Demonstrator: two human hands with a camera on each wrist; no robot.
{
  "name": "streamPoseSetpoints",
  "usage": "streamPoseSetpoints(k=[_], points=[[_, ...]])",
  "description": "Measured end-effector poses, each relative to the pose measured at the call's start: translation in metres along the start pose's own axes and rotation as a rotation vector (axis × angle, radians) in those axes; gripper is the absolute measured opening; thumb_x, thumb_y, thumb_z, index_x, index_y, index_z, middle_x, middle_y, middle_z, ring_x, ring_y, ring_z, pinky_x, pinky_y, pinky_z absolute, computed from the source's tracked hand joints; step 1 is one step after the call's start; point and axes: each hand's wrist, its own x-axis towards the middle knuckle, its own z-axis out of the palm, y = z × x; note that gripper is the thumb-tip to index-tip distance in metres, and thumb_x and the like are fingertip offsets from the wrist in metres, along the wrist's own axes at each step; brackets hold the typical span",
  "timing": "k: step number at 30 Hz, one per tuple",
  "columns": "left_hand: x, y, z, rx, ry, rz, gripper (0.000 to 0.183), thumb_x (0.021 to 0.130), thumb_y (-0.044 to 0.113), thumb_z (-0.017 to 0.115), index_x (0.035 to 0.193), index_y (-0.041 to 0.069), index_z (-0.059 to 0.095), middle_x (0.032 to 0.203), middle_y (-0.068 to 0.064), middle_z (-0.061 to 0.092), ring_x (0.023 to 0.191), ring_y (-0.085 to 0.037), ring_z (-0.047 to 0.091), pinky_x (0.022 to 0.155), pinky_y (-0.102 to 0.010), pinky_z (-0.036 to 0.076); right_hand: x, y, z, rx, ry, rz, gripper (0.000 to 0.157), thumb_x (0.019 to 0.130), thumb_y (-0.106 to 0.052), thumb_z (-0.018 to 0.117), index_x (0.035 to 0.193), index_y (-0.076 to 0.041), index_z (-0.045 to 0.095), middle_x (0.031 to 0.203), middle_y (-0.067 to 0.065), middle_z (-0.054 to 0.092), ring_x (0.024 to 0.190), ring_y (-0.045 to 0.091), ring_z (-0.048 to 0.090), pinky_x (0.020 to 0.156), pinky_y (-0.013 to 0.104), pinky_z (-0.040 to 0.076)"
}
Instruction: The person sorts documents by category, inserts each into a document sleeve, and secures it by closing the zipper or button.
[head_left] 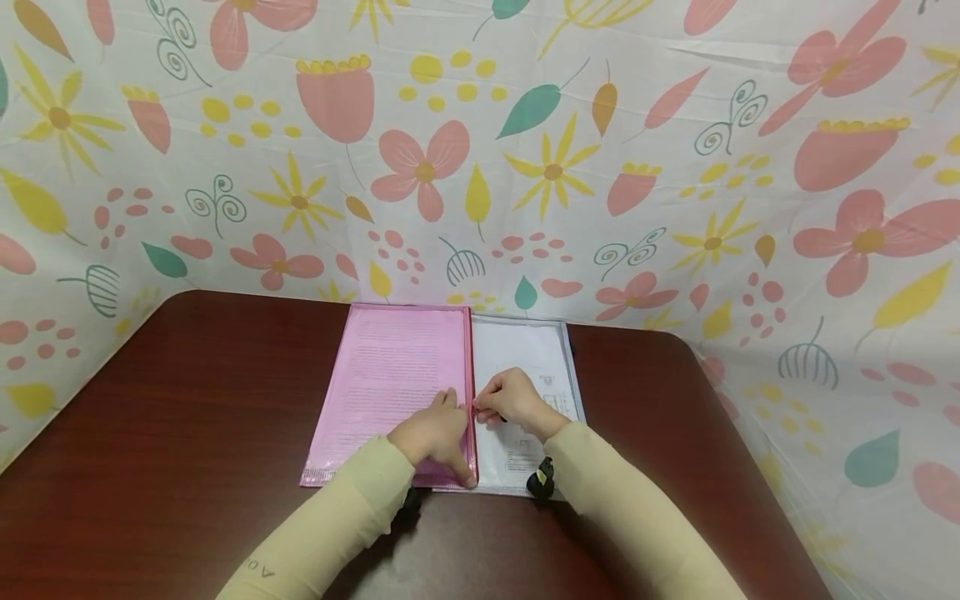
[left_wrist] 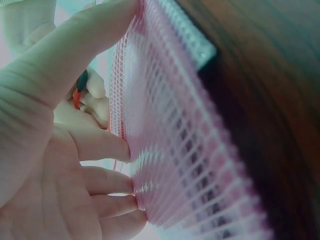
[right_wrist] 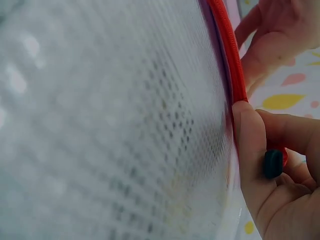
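Note:
A pink mesh zip pouch (head_left: 390, 358) with a printed sheet showing through lies on the table. A red zipper (head_left: 470, 350) runs along its right edge. My left hand (head_left: 435, 432) rests on the pouch by that edge, thumb spread toward the near corner and fingers extended on the mesh. At the zipper, my right hand (head_left: 516, 398) pinches with thumb and index finger. A red zipper pull with a dark end (right_wrist: 273, 164) shows among its fingers in the right wrist view. Beside and partly beneath the pink pouch lies a grey-edged clear mesh pouch (head_left: 517, 346) holding printed paper.
The dark reddish-brown table (head_left: 187, 433) extends on both sides of the pouches. A flower-patterned cloth (head_left: 480, 125) hangs right behind its back edge and along the sides. Black wrist gear (head_left: 540, 479) sits beneath the right cuff.

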Motion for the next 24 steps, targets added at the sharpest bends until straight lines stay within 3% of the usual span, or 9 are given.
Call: streamPoseSetpoints(k=[16, 24], points=[[0.002, -0.003, 0.002, 0.009, -0.014, 0.002, 0.125, 0.052, 0.060, 0.084, 0.144, -0.005, 0.031, 0.154, -0.029, 0.015, 0.144, -0.039, 0.016, 0.113, -0.044, 0.028, 0.020, -0.005, -0.002, -0.034, 0.054, 0.003, 0.006, 0.082, 0.000, 0.068, 0.078, 0.005, 0.069, 0.066, 0.014, 0.070, 0.048, 0.011, 0.063, 0.053, 0.027, 0.055], [0.002, -0.008, 0.004, -0.001, 0.016, 0.046, 0.129, 0.050, 0.060, 0.084, 0.144, -0.007, 0.028, 0.153, -0.029, 0.016, 0.143, -0.041, 0.017, 0.114, -0.044, 0.026, 0.031, -0.008, -0.005, -0.013, 0.077, 0.036, 0.007, 0.084, -0.002, 0.067, 0.083, 0.005, 0.070, 0.068, 0.014, 0.070, 0.048, 0.010, 0.062, 0.054, 0.026, 0.055]])
